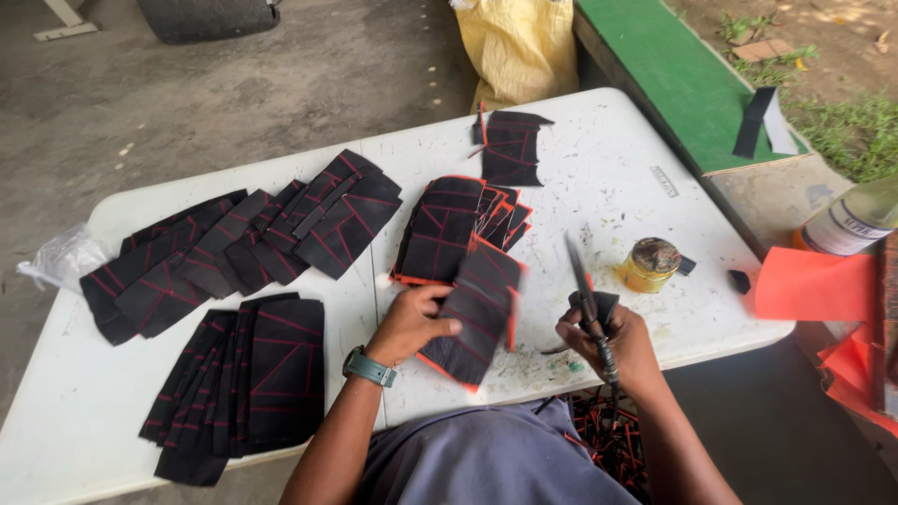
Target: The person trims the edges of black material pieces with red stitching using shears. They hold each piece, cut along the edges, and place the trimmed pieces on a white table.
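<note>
My left hand (412, 323) presses a black leather-like piece with red lines (477, 309) against the white table (599, 168), thumb on top of it. My right hand (613, 341) grips a thin dark brush (585, 295) that points up and away, its tip near a small open yellow jar (652, 265). Just beyond the held piece lies a fanned stack of similar black-and-red pieces (454, 224).
More black-and-red pieces lie in rows at the left (243, 243) and front left (248, 379), and a small pile at the back (513, 145). A green board (678, 79), orange sheets (814, 285), a bottle (856, 220) and a yellow sack (519, 42) stand to the right and behind.
</note>
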